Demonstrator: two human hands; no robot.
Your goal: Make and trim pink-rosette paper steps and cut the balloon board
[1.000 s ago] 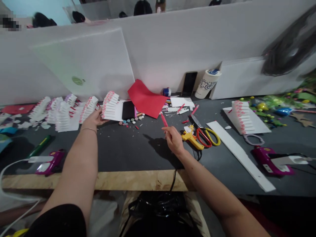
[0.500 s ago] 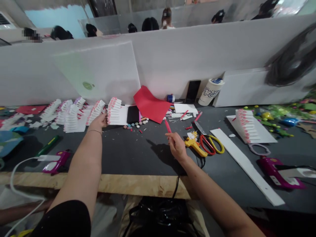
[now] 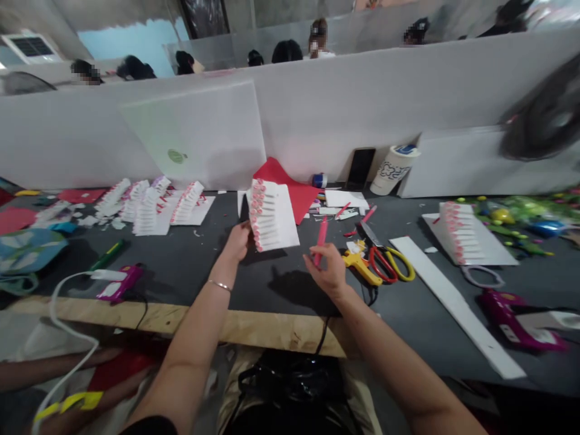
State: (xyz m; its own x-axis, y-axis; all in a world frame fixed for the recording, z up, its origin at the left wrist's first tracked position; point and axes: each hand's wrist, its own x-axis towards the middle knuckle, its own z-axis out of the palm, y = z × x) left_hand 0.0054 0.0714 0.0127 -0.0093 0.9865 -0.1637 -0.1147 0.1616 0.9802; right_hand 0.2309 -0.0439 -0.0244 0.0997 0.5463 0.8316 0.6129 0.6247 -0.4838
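Observation:
My left hand (image 3: 238,241) grips a white card piece (image 3: 267,214) by its left side, lifted above the dark table. Along it runs a stepped row of white paper strips with pink-red marks at one end. In my right hand (image 3: 328,269) a pink marker (image 3: 321,237) stands upright, held between thumb and fingers just right of the card. A red sheet (image 3: 301,199) lies behind the card. Close to my right hand are a yellow glue gun (image 3: 365,269) and scissors (image 3: 385,261) with red and yellow handles.
Several similar strip pieces (image 3: 151,208) stand at left, another (image 3: 460,232) at right. A white board strip (image 3: 453,302) lies diagonally. A phone (image 3: 361,169) and cup (image 3: 393,171) lean near the white partition (image 3: 335,109). Purple power strips (image 3: 120,284) sit on both sides. Another person's arms (image 3: 104,386) show lower left.
My left hand has picked up the strip card from the left row and brought it right, towards my right hand. The pink marker has turned more upright. The view has shifted slightly left.

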